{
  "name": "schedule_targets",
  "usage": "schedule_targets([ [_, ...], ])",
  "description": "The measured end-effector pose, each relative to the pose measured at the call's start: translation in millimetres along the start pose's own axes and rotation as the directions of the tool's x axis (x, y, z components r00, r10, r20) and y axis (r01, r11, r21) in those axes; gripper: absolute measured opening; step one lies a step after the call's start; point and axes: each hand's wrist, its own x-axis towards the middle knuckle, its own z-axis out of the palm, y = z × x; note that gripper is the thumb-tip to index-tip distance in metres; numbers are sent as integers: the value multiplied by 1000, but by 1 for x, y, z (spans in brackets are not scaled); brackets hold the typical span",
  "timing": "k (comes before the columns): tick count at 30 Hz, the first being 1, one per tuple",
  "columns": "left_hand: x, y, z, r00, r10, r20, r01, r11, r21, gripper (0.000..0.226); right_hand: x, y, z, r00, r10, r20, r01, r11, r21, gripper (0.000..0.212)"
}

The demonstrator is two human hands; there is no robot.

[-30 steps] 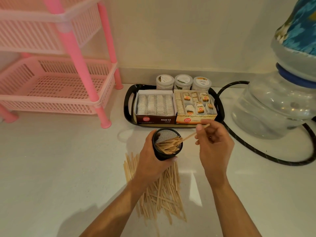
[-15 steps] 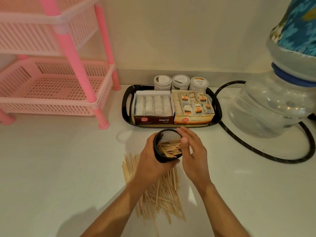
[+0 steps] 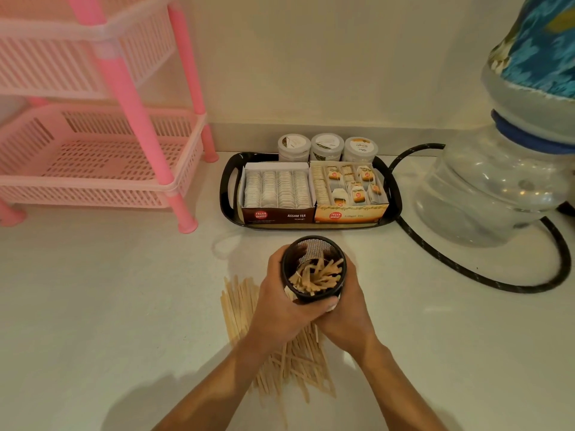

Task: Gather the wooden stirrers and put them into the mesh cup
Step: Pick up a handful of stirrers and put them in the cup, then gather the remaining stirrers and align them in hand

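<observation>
Gripping mesh cup w/ both hands, left hand & right hand; box behind reads "ASSAM TEA".

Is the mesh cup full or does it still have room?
Partly filled. Stirrers in the cup reach partway up, with bare mesh above them, and a loose pile remains on the counter.

Stirrers in cup; tray behind.

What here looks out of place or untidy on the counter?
Many wooden stirrers lie loose and crossed on the counter, under both wrists, not in the mesh cup. Left hand and right hand hold the cup. Nothing looks damaged.
</observation>
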Motion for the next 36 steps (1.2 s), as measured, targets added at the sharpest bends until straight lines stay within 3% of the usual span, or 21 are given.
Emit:
schedule_targets([
  [6,-1,2,-7,993,-49,103,60,993,-98,90,-5,-1,4,998,36,-47,-35,999,27,93],
  [10,-4,0,-14,987,-63,145,80,991,-111,104,-10,-5,8,998,44,-37,-46,998,-50,92],
  [14,-6,-9,-30,990,-42,135,55,994,-96,113,-3,0,-8,953,191,-235,-179,981,74,95],
  [16,-4,-14,-39,991,-105,81,107,994,-24,105,-4,2,-9,967,154,-204,-151,988,31,94],
  [18,-2,-21,-49,987,-159,-4,157,964,215,88,-9,3,-6,974,137,-179,-140,990,-8,93],
  [20,-4,-34,-64,988,-123,-97,155,862,482,76,-16,4,-4,959,157,-235,-156,987,22,93],
  [24,-16,-64,-92,987,-43,-158,143,697,703,66,-30,3,6,978,105,-181,-113,993,-34,90],
  [27,-27,-72,-95,976,-119,-180,214,646,733,67,-33,7,7,950,176,-257,-166,984,60,88],
  [30,-33,-72,-91,969,-175,-171,245,649,721,65,-31,8,6,965,164,-206,-168,986,-2,88],
  [33,-38,-68,-88,965,-211,-155,259,684,682,64,-23,15,4,938,226,-261,-225,974,35,88],
  [36,-42,-67,-86,963,-226,-146,264,686,678,61,-11,24,5,946,256,-196,-266,964,-25,93],
])
